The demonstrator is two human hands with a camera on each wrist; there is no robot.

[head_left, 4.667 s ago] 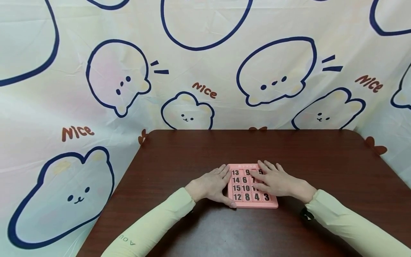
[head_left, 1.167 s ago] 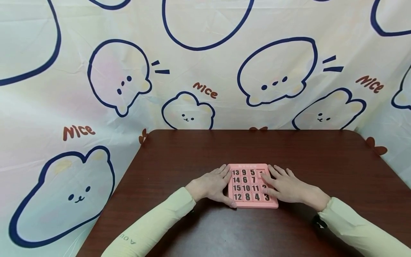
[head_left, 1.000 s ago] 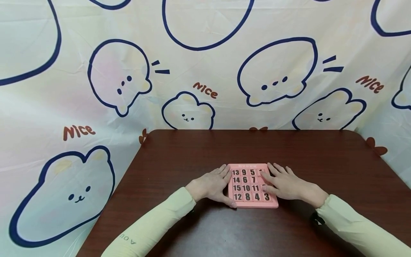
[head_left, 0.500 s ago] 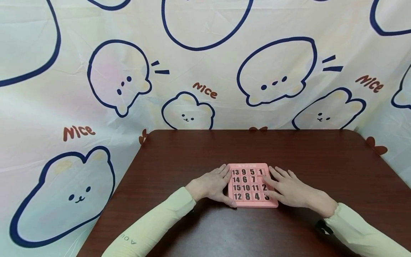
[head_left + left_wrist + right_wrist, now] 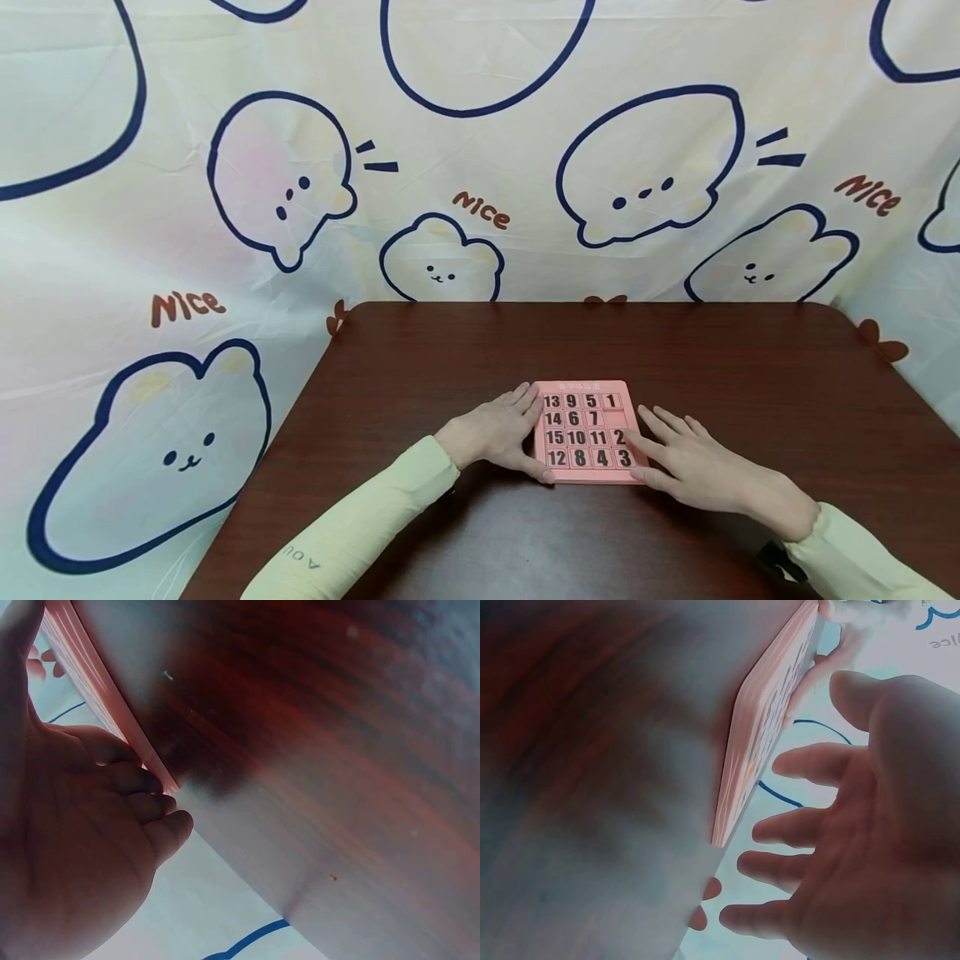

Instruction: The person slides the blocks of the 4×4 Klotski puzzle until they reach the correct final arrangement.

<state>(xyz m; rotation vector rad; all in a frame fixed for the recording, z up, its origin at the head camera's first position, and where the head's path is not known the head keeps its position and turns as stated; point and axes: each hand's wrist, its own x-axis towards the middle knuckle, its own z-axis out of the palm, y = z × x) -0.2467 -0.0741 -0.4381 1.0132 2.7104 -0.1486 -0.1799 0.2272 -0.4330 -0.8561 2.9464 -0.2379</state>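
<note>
A pink number sliding puzzle (image 5: pixel 590 477) lies flat on the table, with black numbers on its tiles. Its top row reads 13, 9, 5, 1, and a gap shows right of the 7 tile (image 5: pixel 594 418). My left hand (image 5: pixel 495 433) rests along the puzzle's left edge, fingers at the upper corner and thumb at the lower one. In the left wrist view its fingertips touch the side of the frame. My right hand (image 5: pixel 697 462) is spread at the right edge, index fingertip by the 2 tile (image 5: pixel 618 437), thumb by the lower right corner. Whether these fingertips touch is unclear.
The dark brown wooden table (image 5: pixel 420 358) extends around the puzzle on all sides. Behind it hangs a pale curtain (image 5: pixel 525 150) with blue bear outlines. Light green sleeves (image 5: pixel 360 517) cover both forearms, and a black strap (image 5: pixel 780 562) shows at the right wrist.
My right hand has drawn back from over the tiles, rightward and nearer to me, uncovering the right column. Tiles 9 and 5 have slid left, and 1 now stands top right. My left hand stays put.
</note>
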